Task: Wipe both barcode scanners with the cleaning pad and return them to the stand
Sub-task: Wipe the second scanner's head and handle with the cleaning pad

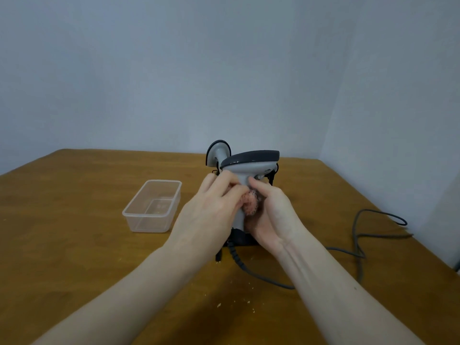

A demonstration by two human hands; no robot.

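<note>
While the left hand [211, 207] fingers curl round the near scanner [249, 168] handle w/ the right hand [268, 215] pinching the pink pad [251, 205] on it, a hard rub could tip the stand [242, 239] or yank the cable [358, 247].

The table [74, 245] looks like brown wood, smooth with a soft shine, and has pale crumbs on it. The box [151, 207] is clear plastic, smooth and a bit cloudy. The near scanner [251, 163] is grey plastic, smooth and matt, with a darker top that looks scuffed. The far scanner [219, 151] looks the same. The pad [251, 204] is pink and fuzzy, rough like a net. The cord [358, 232] looks like dull grey rubber. The wall [174, 70] is flat and matt.
</note>
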